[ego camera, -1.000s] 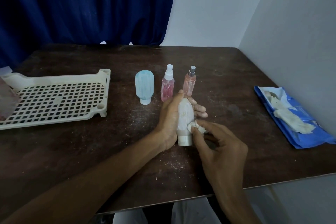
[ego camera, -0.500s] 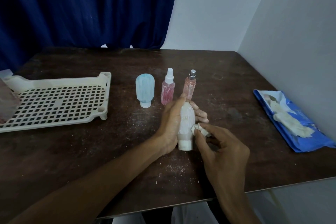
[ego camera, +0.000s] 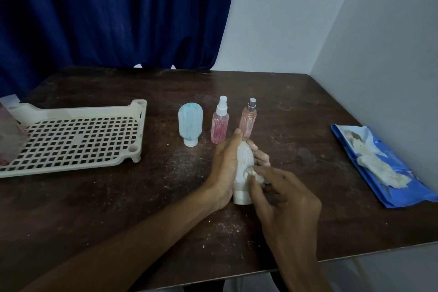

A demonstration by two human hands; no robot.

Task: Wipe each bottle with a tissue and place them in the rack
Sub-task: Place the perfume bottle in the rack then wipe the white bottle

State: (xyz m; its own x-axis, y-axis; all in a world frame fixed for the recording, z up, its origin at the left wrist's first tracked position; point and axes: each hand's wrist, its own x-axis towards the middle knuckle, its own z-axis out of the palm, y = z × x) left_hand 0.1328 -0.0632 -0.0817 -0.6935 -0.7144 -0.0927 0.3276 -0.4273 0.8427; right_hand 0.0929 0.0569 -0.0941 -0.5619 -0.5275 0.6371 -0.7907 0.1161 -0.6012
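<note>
Head view, white bottle: A white squeeze bottle (ego camera: pixel 243 163) is being held cap-down on the dark wooden table (ego camera: pixel 94 208), near its front edge.
Left hand: The bottle is being gripped by the left hand (ego camera: pixel 225 168), with the thumb along one side and the fingers curled round the other.
Right hand: A wadded tissue (ego camera: pixel 257 176) is being pinched in the fingertips of the right hand (ego camera: pixel 284 201) and pressed against the bottle's lower side.
Waiting bottles: A pale blue bottle (ego camera: pixel 190 125), a pink spray bottle (ego camera: pixel 220 125) and a peach spray bottle (ego camera: pixel 248 121) are being kept upright in a row just behind the hands.
Rack: A cream grid rack (ego camera: pixel 71 142) is being kept at the table's left, well apart from the hands. A pinkish item (ego camera: pixel 9 135) at its left end is being cropped by the frame.
Wipes pack: A blue wipes pack (ego camera: pixel 384 168), with tissues spilling from it, is being kept by the right wall.
</note>
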